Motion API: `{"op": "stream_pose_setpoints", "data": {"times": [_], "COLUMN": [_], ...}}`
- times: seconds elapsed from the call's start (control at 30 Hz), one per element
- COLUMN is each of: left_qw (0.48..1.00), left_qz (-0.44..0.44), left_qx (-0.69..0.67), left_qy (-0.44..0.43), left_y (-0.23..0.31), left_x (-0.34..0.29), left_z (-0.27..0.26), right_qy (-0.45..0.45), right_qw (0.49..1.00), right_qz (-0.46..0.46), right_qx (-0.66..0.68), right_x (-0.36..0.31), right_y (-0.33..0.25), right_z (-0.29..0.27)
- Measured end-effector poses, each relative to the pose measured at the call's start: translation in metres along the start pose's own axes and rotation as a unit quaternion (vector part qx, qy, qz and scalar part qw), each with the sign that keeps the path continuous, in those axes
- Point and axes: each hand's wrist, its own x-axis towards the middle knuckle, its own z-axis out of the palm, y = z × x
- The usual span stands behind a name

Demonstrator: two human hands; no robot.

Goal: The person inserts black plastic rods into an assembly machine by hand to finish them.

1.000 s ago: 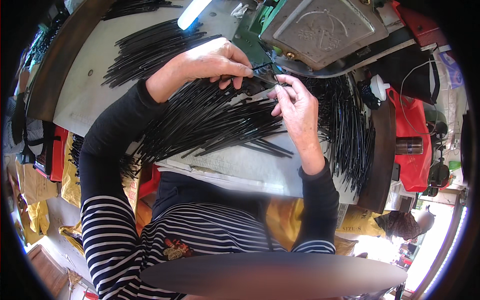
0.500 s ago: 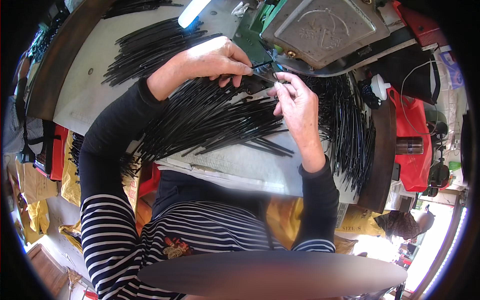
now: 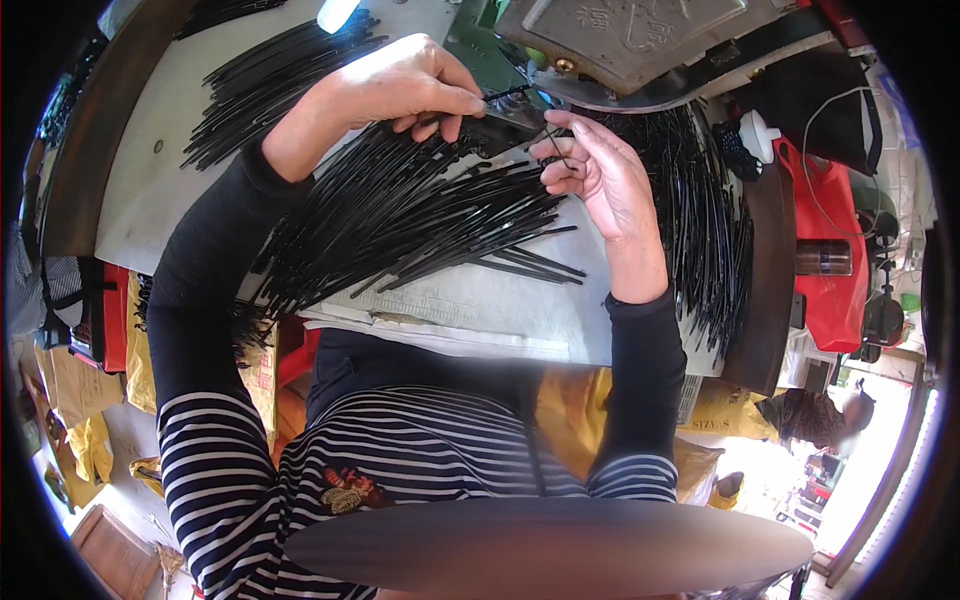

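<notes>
My left hand (image 3: 410,85) pinches a thin black rod (image 3: 508,92) between thumb and forefinger. The rod's far end reaches to the working area of a metal machine (image 3: 640,45) with a raised emblem on its cover. Just right of that end, my right hand (image 3: 608,180) has its fingers curled around a thin, dark bent strand (image 3: 556,146); its exact kind is too small to make out. Beneath both hands a pile of black rods (image 3: 400,220) fans across the pale tabletop (image 3: 460,318).
Another bundle of black rods (image 3: 270,95) lies at the far left. A heap of thin black pieces (image 3: 700,240) covers the table's right side, beside its dark wooden edge (image 3: 762,290). A red bag (image 3: 835,290) hangs beyond it. A white lamp (image 3: 337,14) shows at the top.
My right hand has drawn slightly right, away from the left hand's rod, its fingers turning and opening somewhat. The whole view has shifted a little; the left hand keeps its pinch.
</notes>
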Motion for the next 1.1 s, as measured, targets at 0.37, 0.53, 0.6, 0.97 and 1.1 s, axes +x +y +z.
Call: {"op": "stream_pose_setpoints", "data": {"times": [0.37, 0.53, 0.6, 0.97, 1.1], "left_qw": [0.994, 0.992, 0.992, 0.987, 0.983], "left_qz": [-0.037, -0.045, -0.044, 0.003, 0.002], "left_qx": [-0.101, -0.114, -0.114, -0.155, -0.177], "left_qy": [-0.018, -0.013, -0.011, -0.05, -0.04], "left_y": [-0.005, -0.003, -0.002, 0.002, 0.002], "left_x": [-0.001, -0.001, -0.002, -0.009, -0.018], "left_z": [-0.002, -0.001, -0.002, 0.024, 0.031], "right_qy": [-0.01, 0.023, 0.028, 0.132, 0.105], "right_qw": [0.999, 0.999, 0.999, 0.967, 0.98], "right_qz": [0.047, 0.029, 0.013, -0.097, -0.071], "right_qx": [-0.018, -0.005, 0.008, 0.196, 0.154], "right_x": [-0.002, -0.003, 0.0, 0.007, 0.007], "right_y": [0.002, 0.002, 0.005, 0.023, 0.028], "right_z": [0.005, 0.005, 0.002, -0.003, 0.009]}}
